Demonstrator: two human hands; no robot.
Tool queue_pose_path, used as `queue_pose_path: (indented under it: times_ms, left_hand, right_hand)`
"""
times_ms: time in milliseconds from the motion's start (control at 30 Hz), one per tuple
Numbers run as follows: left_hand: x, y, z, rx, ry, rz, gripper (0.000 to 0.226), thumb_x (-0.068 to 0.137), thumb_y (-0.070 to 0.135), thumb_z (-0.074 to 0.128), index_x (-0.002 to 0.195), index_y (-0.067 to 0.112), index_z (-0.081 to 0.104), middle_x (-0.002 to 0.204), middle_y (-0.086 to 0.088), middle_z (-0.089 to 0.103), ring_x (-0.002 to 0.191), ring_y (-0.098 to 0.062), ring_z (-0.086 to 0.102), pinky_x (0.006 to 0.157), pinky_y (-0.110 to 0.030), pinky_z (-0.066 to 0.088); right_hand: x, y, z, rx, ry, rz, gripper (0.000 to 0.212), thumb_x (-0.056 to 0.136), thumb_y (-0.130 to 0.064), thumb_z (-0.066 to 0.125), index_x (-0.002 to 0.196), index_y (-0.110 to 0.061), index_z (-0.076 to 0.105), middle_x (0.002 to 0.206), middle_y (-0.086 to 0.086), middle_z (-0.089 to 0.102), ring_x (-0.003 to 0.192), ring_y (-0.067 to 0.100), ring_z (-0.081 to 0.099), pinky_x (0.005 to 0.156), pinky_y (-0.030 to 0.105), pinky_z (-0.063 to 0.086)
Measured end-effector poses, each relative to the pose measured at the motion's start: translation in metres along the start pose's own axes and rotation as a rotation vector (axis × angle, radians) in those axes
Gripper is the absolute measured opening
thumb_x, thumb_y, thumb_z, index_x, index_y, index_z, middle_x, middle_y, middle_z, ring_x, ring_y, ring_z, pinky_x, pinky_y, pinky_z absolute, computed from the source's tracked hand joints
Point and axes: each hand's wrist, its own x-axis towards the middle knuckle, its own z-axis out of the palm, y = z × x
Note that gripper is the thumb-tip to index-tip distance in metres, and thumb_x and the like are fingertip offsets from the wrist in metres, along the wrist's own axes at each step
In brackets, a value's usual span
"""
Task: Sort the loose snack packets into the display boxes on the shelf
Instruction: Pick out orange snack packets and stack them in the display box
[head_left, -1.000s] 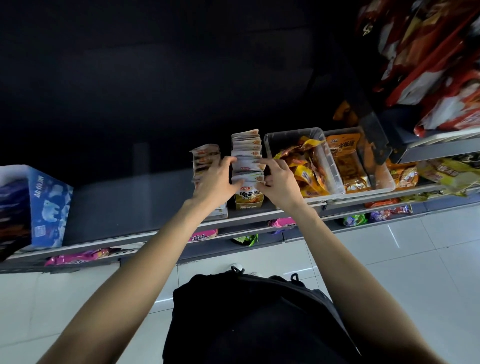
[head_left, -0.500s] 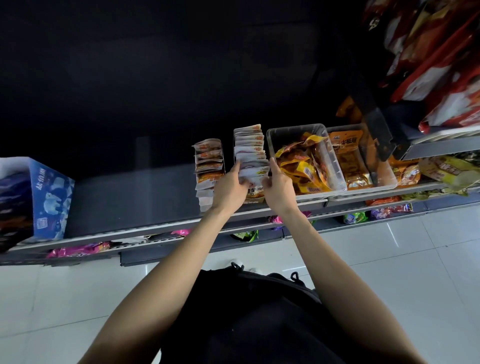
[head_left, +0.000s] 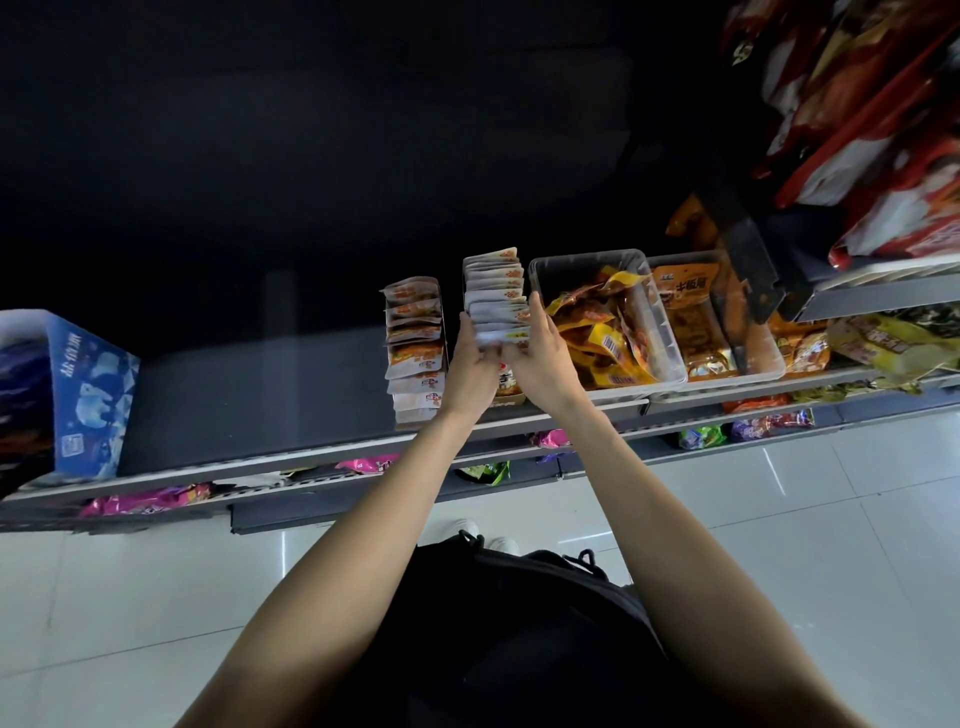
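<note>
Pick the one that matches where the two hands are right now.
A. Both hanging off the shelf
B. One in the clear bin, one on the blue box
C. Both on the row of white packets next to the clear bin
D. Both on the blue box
C: the left hand and right hand hold the row of white packets from either side, just left of the clear bin.

We see glossy foil-like snack packets (head_left: 496, 291); a clear, smooth plastic bin (head_left: 655, 317); a dull grey metal shelf (head_left: 249, 395); a printed cardboard box (head_left: 91, 395); shiny pale floor tiles (head_left: 831, 519).
</note>
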Motion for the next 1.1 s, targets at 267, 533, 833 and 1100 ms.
queue_pose_path:
  times_ms: [267,533,833,1100]
  left_hand:
    - [0.007,0.006,0.003,-0.247,0.055,-0.115,0.057,0.100,0.007,0.034,0.150,0.026,0.014,0.151,-0.001,0.029,0.135,-0.014,0.033,0.108,-0.029,0.035]
    - [0.011,0.000,0.006,-0.024,0.126,-0.061,0.050,0.103,0.016,0.029,0.150,0.023,0.014,0.150,0.002,0.031,0.126,-0.008,0.039,0.083,-0.004,0.034]
    - [0.042,0.022,-0.003,-0.123,0.139,-0.117,0.055,0.102,0.032,0.032,0.150,0.024,0.007,0.157,-0.002,0.015,0.143,-0.020,0.017,0.117,-0.036,0.016]
    - [0.056,0.026,0.002,-0.190,0.125,-0.221,0.049,0.099,0.025,0.033,0.148,0.022,0.026,0.146,-0.005,0.040,0.133,-0.020,0.037,0.112,-0.033,0.028]
  right_hand:
    - [0.011,-0.005,-0.005,0.223,-0.073,0.074,0.067,0.092,-0.010,0.044,0.151,-0.018,0.013,0.150,0.009,0.031,0.135,0.025,0.033,0.110,0.042,0.034]
    - [0.019,0.000,-0.017,0.145,-0.123,0.060,0.058,0.099,-0.013,0.037,0.151,-0.016,0.010,0.151,0.008,0.032,0.129,0.022,0.040,0.098,0.027,0.036]
    - [0.046,-0.016,-0.033,0.233,-0.108,0.077,0.063,0.098,-0.010,0.040,0.151,-0.013,0.007,0.155,0.008,0.023,0.142,0.021,0.022,0.113,0.030,0.021]
    - [0.056,-0.029,-0.030,0.078,-0.144,0.012,0.049,0.092,-0.002,0.043,0.141,-0.009,0.036,0.132,0.014,0.050,0.119,0.024,0.049,0.096,0.022,0.037]
